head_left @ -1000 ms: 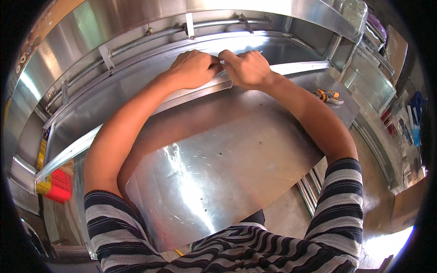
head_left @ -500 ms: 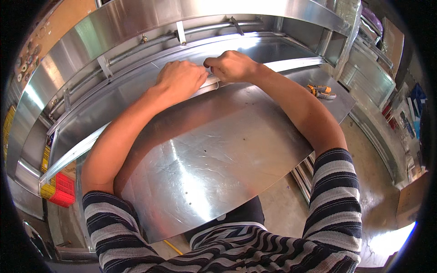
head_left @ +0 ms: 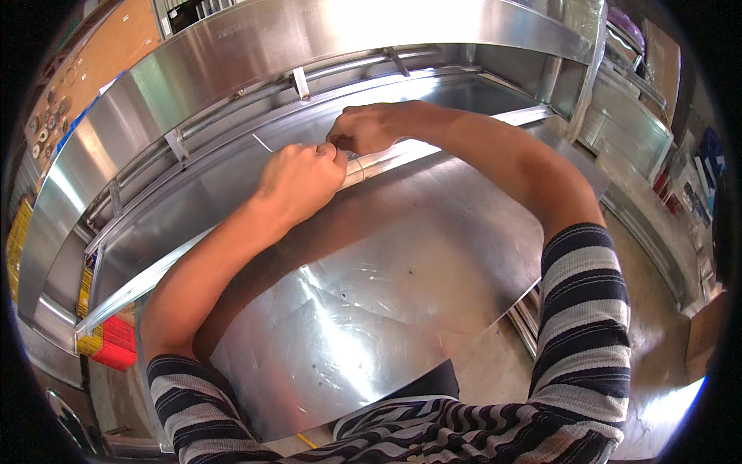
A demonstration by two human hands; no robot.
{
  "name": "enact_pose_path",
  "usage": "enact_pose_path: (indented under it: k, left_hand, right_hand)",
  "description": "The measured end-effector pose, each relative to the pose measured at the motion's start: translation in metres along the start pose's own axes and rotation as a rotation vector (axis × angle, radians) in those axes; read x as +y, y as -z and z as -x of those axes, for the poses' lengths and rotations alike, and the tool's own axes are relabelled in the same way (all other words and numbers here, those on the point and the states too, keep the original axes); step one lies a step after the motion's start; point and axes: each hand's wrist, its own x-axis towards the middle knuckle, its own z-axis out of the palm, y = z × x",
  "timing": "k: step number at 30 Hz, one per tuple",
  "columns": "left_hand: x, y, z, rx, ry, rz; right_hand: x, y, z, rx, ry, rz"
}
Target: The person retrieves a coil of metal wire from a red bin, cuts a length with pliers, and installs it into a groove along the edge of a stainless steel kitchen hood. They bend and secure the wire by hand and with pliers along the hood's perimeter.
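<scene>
Left hand: my left hand is curled closed around a thin pale strip, whose free end pokes out past my knuckles.
Right hand: my right hand bends inward, fingertips meeting the left; what lies under its curled fingers is hidden, so I cannot tell whether it grips.
Thin loop: a thin loop hangs just below the right hand, across the pale rail; whether it joins the strip is hidden.
Printing: the yellow panel at far left carries dark marks too small to read; below it and nearer sits a red and yellow box.
Sheet edges: the metal sheet spreads from the rail toward my body, its near edge close to my waist, its right edge slanting past metal lengths below.
Room: beyond the rail lies a long recess, bounded farther out by a curved steel band; floor shows beyond my right sleeve.
</scene>
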Motion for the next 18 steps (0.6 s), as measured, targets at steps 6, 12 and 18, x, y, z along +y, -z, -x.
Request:
enact_pose_path:
  k: [6, 12, 18]
  left_hand:
    - [0.002, 0.012, -0.003, 0.076, -0.084, -0.05]
    - [0.009, 0.016, 0.004, -0.009, -0.065, -0.107]
    - [0.013, 0.026, 0.009, -0.055, -0.029, -0.14]
  right_hand:
    - [-0.009, 0.02, -0.014, -0.192, 0.172, 0.132]
    - [-0.025, 0.03, -0.005, -0.285, 0.039, 0.26]
    - [0.006, -0.016, 0.029, 0.64, 0.333, 0.41]
